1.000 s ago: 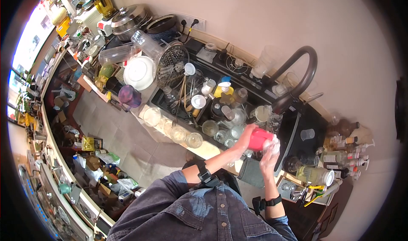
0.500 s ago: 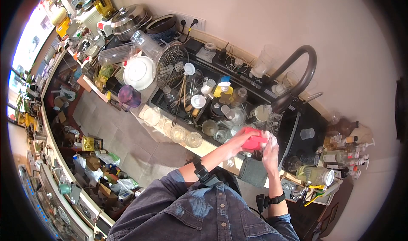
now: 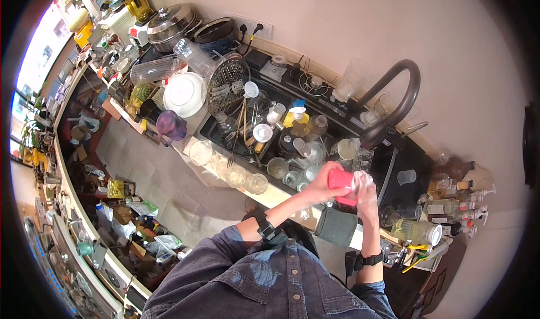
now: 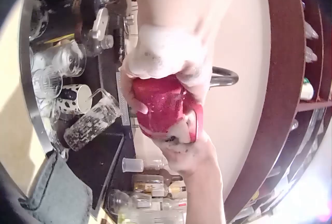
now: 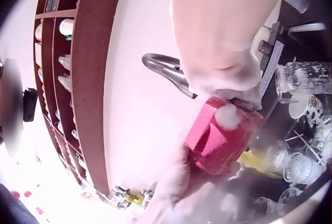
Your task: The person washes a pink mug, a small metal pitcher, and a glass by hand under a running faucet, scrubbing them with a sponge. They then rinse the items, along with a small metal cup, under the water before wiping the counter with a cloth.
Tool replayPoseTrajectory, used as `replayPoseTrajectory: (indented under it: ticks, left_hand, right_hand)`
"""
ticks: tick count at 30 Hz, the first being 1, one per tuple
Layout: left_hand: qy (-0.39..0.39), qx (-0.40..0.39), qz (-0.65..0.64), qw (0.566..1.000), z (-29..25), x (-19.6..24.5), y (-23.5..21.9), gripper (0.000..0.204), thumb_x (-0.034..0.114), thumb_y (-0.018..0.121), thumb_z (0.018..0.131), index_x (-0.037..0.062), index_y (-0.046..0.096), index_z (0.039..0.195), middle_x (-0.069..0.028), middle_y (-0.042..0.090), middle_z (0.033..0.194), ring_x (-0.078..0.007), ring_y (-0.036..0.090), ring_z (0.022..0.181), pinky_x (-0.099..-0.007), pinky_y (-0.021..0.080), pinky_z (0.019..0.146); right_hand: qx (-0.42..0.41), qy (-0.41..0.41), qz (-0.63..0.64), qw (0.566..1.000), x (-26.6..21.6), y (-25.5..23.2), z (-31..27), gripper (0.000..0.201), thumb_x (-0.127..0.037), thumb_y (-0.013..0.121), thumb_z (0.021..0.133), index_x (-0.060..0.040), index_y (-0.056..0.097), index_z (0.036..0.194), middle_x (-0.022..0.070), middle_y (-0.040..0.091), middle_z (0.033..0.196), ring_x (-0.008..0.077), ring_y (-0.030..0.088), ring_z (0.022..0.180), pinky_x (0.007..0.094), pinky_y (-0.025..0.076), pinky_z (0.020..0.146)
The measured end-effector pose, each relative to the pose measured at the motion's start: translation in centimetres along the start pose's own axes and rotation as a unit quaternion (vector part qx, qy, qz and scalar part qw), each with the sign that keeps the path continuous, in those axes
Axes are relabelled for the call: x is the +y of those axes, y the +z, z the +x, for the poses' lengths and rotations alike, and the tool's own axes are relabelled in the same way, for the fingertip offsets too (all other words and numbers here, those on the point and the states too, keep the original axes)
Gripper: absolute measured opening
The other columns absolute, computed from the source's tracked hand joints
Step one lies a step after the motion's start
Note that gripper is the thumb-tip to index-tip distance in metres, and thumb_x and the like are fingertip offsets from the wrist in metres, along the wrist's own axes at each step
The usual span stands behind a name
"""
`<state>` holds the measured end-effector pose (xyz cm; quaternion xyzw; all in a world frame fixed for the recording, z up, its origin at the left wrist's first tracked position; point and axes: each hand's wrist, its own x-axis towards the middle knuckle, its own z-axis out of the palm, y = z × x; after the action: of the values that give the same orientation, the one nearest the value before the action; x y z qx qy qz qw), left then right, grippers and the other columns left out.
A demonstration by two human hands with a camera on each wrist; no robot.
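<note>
A red cup point(image 3: 341, 179) with foam on it is held over the near right edge of the sink. My left hand point(image 3: 323, 185) grips its body from the left, fingers curled round the wall. At its other end my right hand point(image 3: 365, 193), coated in white suds, holds the cup too. In the left wrist view the cup point(image 4: 160, 105) shows a flat side, with a red loop at its right where pale fingers of the right hand pass. The right wrist view has the cup point(image 5: 223, 136) between both hands, a blob of foam on it; part of the right fingers is hidden.
A dark curved faucet point(image 3: 413, 88) rises behind the hands. Glasses, utensils and a yellow pump bottle point(image 3: 297, 119) crowd the sink. Clear bowls point(image 3: 257, 185) line the front edge. A grey cloth point(image 3: 336, 228) hangs over the edge; bottles point(image 3: 450, 209) stand at right.
The red cup has tilted and turned between the hands, shifting left and then slightly back. My right hand and forearm have moved a little to the right.
</note>
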<state>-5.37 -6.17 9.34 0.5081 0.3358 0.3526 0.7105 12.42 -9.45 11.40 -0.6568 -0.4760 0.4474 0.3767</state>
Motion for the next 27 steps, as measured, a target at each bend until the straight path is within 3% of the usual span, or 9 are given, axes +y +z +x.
replayPoseTrajectory:
  ticks: [2, 5, 9, 12, 14, 18, 21, 24, 27]
  left_hand:
    - [0.179, 0.047, 0.224, 0.957, 0.4, -1.5, 0.3, 0.058, 0.024, 0.076, 0.066, 0.0157, 0.042, 0.113, -0.0097, 0.042, 0.108, -0.0249, 0.047, 0.102, -0.0343, 0.045, 0.079]
    - [0.219, 0.005, 0.302, 0.928, -0.5, 0.5, 0.8, 0.057, 0.022, 0.076, 0.061, 0.0145, 0.046, 0.109, -0.0119, 0.04, 0.11, -0.0307, 0.042, 0.107, -0.0397, 0.044, 0.081]
    - [0.215, -0.105, 0.447, 0.862, -0.9, 2.3, 1.2, 0.057, 0.021, 0.074, 0.061, 0.0176, 0.049, 0.112, -0.0081, 0.041, 0.114, -0.0328, 0.041, 0.108, -0.0401, 0.05, 0.078]
    - [0.269, -0.124, 0.492, 0.819, -0.7, 1.5, 1.1, 0.055, 0.022, 0.074, 0.062, 0.0203, 0.051, 0.113, -0.0075, 0.041, 0.119, -0.0335, 0.04, 0.111, -0.0391, 0.053, 0.077]
    - [0.278, -0.143, 0.52, 0.795, -0.8, 1.1, 1.0, 0.054, 0.021, 0.074, 0.063, 0.0207, 0.053, 0.112, -0.0071, 0.04, 0.122, -0.0338, 0.038, 0.113, -0.0391, 0.053, 0.078]
    - [0.302, -0.2, 0.564, 0.742, -1.0, 1.9, 1.0, 0.052, 0.02, 0.074, 0.063, 0.0206, 0.053, 0.111, -0.0071, 0.038, 0.127, -0.0342, 0.037, 0.116, -0.0379, 0.053, 0.079]
    - [0.315, -0.196, 0.551, 0.747, -1.1, 1.2, 1.0, 0.055, 0.018, 0.075, 0.062, 0.021, 0.053, 0.112, -0.0074, 0.038, 0.127, -0.0333, 0.037, 0.116, -0.0375, 0.054, 0.077]
    - [0.265, -0.18, 0.477, 0.818, -1.4, 1.1, 0.9, 0.056, 0.016, 0.075, 0.062, 0.018, 0.051, 0.113, -0.0083, 0.038, 0.124, -0.0326, 0.037, 0.116, -0.04, 0.05, 0.083]
    - [0.259, -0.047, 0.353, 0.898, -1.3, -0.6, 1.3, 0.057, 0.014, 0.075, 0.063, 0.0128, 0.047, 0.113, -0.0101, 0.038, 0.121, -0.0324, 0.037, 0.115, -0.0414, 0.042, 0.089]
  right_hand:
    - [-0.013, -0.028, 0.055, 0.998, 1.1, -0.3, 0.1, 0.032, -0.032, 0.043, 0.095, -0.0023, 0.055, 0.101, 0.0027, 0.059, 0.092, 0.0135, 0.057, 0.078, 0.0271, 0.046, 0.068]
    - [-0.033, 0.004, 0.234, 0.972, 3.9, -0.1, 0.6, 0.032, -0.033, 0.044, 0.094, -0.0056, 0.05, 0.109, 0.0017, 0.058, 0.1, 0.0136, 0.057, 0.085, 0.0269, 0.049, 0.069]
    - [-0.072, -0.082, 0.07, 0.991, 6.2, -1.1, 1.3, 0.032, -0.035, 0.046, 0.093, -0.0075, 0.046, 0.109, 0.0018, 0.054, 0.105, 0.0137, 0.054, 0.092, 0.0287, 0.049, 0.074]
    - [-0.072, 0.062, 0.275, 0.957, 5.4, -1.5, 0.8, 0.034, -0.037, 0.046, 0.093, -0.0064, 0.047, 0.108, 0.0015, 0.055, 0.099, 0.0144, 0.054, 0.089, 0.0291, 0.047, 0.079]
    - [-0.063, 0.075, 0.254, 0.962, 4.3, -1.3, 0.3, 0.035, -0.037, 0.046, 0.093, -0.006, 0.048, 0.108, 0.0008, 0.054, 0.095, 0.0135, 0.053, 0.087, 0.0273, 0.045, 0.079]
    - [-0.012, -0.053, 0.095, 0.994, 5.7, -0.8, 0.2, 0.031, -0.037, 0.046, 0.093, -0.0077, 0.051, 0.102, -0.0014, 0.054, 0.09, 0.0062, 0.05, 0.08, 0.0215, 0.043, 0.066]
    - [-0.051, 0.006, 0.249, 0.967, 5.6, -0.8, -0.2, 0.031, -0.037, 0.045, 0.094, -0.0068, 0.052, 0.1, -0.0017, 0.055, 0.089, 0.0058, 0.05, 0.078, 0.0218, 0.042, 0.065]
    - [-0.014, 0.005, 0.274, 0.962, 6.0, -0.3, -0.1, 0.031, -0.037, 0.045, 0.094, -0.0075, 0.052, 0.098, -0.0023, 0.055, 0.084, 0.0058, 0.05, 0.074, 0.0218, 0.042, 0.062]
    - [0.078, -0.057, 0.085, 0.992, 4.8, 0.7, -0.1, 0.031, -0.033, 0.042, 0.095, -0.0039, 0.053, 0.099, -0.0008, 0.056, 0.081, 0.008, 0.051, 0.07, 0.023, 0.042, 0.061]
